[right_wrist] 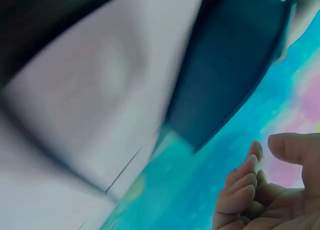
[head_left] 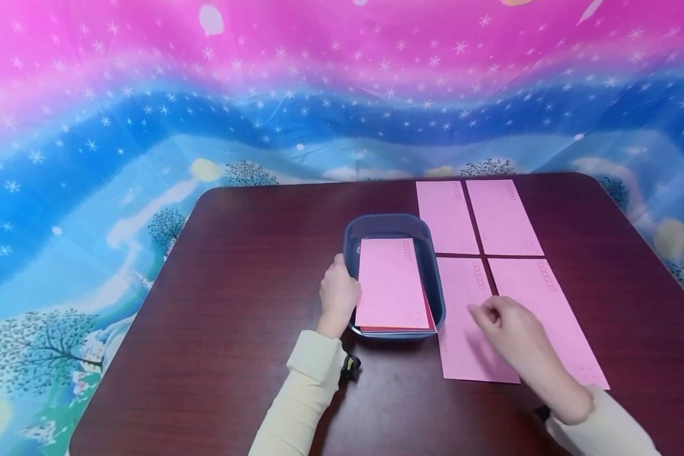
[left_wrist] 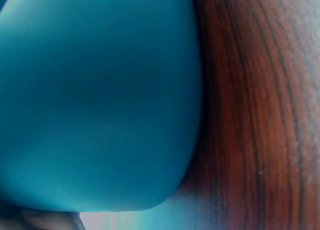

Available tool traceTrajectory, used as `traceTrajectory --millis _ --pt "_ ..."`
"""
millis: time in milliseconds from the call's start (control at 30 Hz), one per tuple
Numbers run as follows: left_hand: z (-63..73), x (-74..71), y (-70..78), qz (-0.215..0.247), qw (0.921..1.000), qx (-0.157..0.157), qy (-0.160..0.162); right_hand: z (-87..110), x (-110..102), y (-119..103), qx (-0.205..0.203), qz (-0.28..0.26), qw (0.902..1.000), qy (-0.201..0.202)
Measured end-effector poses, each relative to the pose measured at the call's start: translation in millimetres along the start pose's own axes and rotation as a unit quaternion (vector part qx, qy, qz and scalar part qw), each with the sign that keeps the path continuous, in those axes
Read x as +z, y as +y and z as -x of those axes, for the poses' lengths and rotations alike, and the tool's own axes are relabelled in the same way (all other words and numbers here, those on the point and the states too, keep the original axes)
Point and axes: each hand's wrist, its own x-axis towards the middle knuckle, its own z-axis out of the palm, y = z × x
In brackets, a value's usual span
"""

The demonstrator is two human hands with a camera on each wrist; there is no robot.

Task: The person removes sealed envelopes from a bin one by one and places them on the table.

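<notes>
A dark blue plastic bin [head_left: 440,297] sits near the middle of the table and holds a stack of envelopes, with a pink envelope [head_left: 389,278] on top and red edges showing beneath. My left hand [head_left: 339,292] grips the bin's left rim. In the left wrist view the bin's blue wall [left_wrist: 100,89] fills most of the picture. My right hand [head_left: 510,329] is over the front pink envelopes [head_left: 467,348], right of the bin, its fingers loosely curled and holding nothing. The right wrist view shows its thumb [right_wrist: 290,147] apart from the bent fingers.
Two pink envelopes [head_left: 447,215] lie at the back right, lined up with two more in front, narrow gaps between them. The dark wood table [head_left: 234,272] has rounded corners. A printed pink and blue cloth [head_left: 319,114] hangs behind it.
</notes>
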Motion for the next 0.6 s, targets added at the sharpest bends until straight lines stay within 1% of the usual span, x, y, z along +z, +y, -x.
traceTrajectory --millis 100,167,233,467,533,600 --pt "0.3 0.6 -1.1 0.001 1.0000 0.001 0.000 -3.8 8.9 -22.8 -0.013 -0.010 0.9998 -0.008" --pt "0.1 1.1 -1.8 0.000 1.0000 0.004 0.000 -6.0 14.7 -32.7 -0.022 -0.013 0.9996 -0.009" --pt "-0.2 1.8 -2.2 -0.005 1.0000 0.005 0.001 -7.9 19.3 -39.9 -0.023 -0.007 0.9995 -0.019" --pt "-1.1 3.1 -1.3 -0.013 0.9999 0.000 -0.004 -11.4 26.6 -51.8 -0.002 0.037 0.9971 -0.067" --pt "-1.2 2.8 -1.6 -0.011 0.9999 0.001 -0.004 -11.9 27.8 -53.3 0.002 0.045 0.9964 -0.072" --pt "-1.1 2.2 -1.8 -0.010 0.9999 0.002 -0.003 -13.0 29.2 -54.7 0.001 0.055 0.9962 -0.068"
